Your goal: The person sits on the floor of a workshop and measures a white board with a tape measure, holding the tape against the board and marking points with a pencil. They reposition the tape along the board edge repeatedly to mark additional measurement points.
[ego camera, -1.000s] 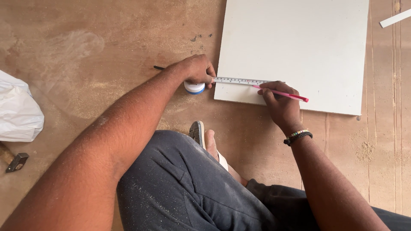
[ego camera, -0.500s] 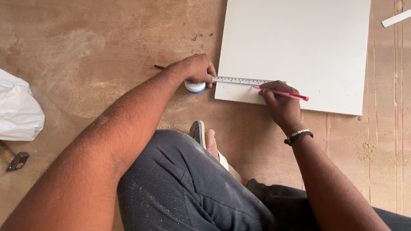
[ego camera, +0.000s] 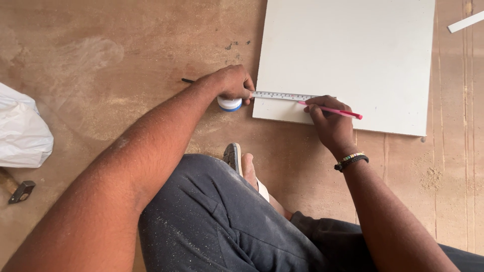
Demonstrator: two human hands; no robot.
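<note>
Measuring under way, marking not yet visibly done: tape measure set down on the dusty brown floor just off the left edge of the white board, its metal blade drawn out to the right across the board's near-left corner and lying flat near the bottom edge. Left hand cupped over the round white-and-blue case, fingers closed around it and pinning it to the floor. Right hand resting on the board at the blade's far end, fingers closed on a pink pencil, held nearly level with its tip pointing left to the blade's lower edge. No pencil line or tick to be made out on the board from this height; too small to tell whether one exists under the tip. Judged from this: length laid off, mark at the point of being made or only just made, anything beyond marking not begun. Board itself a plain, smooth, matte white rectangular panel, thin, lying flat on the floor, slightly skewed to the view, clean faces and sharp corners, no cuts or holes showing. Beaded bracelet and dark band on the right wrist. White plastic bag and a hammer head well apart at the left; narrow white strip at the upper right; sawdust scattered around
</note>
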